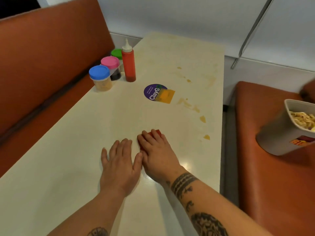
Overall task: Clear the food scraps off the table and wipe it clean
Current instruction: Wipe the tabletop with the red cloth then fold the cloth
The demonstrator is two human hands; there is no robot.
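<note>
My right hand (156, 152) lies flat on a red cloth (157, 132) on the cream table (68, 159), fingers straight, pressing it down; only the cloth's far edge shows. Beside it, my left hand (119, 164) rests flat on the bare tabletop, fingers spread. Yellowish sauce smears (202, 119) and drops run along the table's right side, beyond and right of the cloth. An orange square scraper-like piece (167, 96) lies on a purple round sticker (152, 93) mid-table.
At the table's left edge stand a red squeeze bottle (129, 65) and three jars with blue (99, 77), pink (110, 65) and green lids. A grey bin (288, 133) holding noodle scraps sits on the orange seat at right. An orange bench back rises at left.
</note>
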